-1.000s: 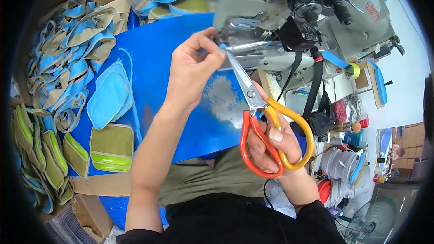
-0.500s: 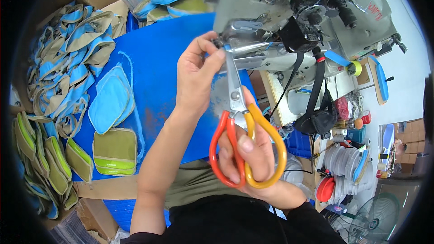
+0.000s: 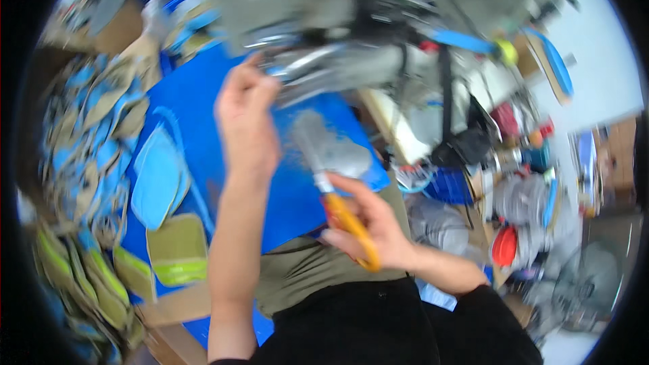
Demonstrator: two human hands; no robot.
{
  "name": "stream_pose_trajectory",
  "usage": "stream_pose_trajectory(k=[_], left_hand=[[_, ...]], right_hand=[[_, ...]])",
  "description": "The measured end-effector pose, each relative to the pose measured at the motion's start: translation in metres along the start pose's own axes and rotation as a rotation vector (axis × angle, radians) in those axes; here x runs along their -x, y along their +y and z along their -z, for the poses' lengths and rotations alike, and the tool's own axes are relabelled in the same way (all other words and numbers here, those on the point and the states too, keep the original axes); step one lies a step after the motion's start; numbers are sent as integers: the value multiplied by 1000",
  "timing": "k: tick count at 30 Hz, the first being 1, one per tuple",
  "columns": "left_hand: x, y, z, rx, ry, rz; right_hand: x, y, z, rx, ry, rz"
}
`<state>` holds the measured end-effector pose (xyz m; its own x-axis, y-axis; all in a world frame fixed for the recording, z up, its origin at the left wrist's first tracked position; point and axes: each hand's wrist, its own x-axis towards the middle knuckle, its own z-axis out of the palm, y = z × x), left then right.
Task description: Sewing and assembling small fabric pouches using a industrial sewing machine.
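My right hand (image 3: 378, 230) is closed around a pair of scissors (image 3: 350, 222) with orange-yellow and red handles. Their blades look closed and point up and away, over the blue work surface (image 3: 233, 142). My left hand (image 3: 249, 118) is raised beside the metal parts of the sewing machine (image 3: 304, 10), thumb and fingers pinched together. Whatever lies between those fingertips is hidden and blurred. Left of my left forearm lie light-blue fabric pieces (image 3: 159, 179) with a trailing strip, and an olive pouch-like piece (image 3: 177, 247) with a bright green band.
A heap of blue and beige strips (image 3: 94, 135) lies far left, with olive and green pieces (image 3: 84, 277) below it. A black pouch (image 3: 466, 145) hangs at the machine's right. Thread cones (image 3: 524, 199) and a fan (image 3: 588, 284) stand farther right.
The view has shifted and blurred. My right hand has lowered the scissors away from my left hand, and their blades have come together. My left hand remains pinched near the machine.
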<state>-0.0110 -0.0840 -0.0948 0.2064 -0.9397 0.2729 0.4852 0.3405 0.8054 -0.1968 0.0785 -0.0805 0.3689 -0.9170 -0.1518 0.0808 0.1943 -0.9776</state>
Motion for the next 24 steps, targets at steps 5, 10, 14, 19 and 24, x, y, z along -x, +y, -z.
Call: stream_pose_trajectory(k=[5, 10, 14, 19, 24], left_hand=[[-2, -1, 44, 164, -79, 138], [53, 0, 22, -74, 38, 78], [161, -12, -13, -167, -233, 391], [230, -10, -51, -284, -359, 675], [194, -8, -103, -281, -743, 875]], right_hand=[[-28, 76, 52, 751, 53, 141], [-20, 96, 82, 945, 73, 198], [-2, 115, 84, 789, 189, 388], [68, 70, 129, 611, 257, 739], [142, 54, 213, 490, 508, 807]])
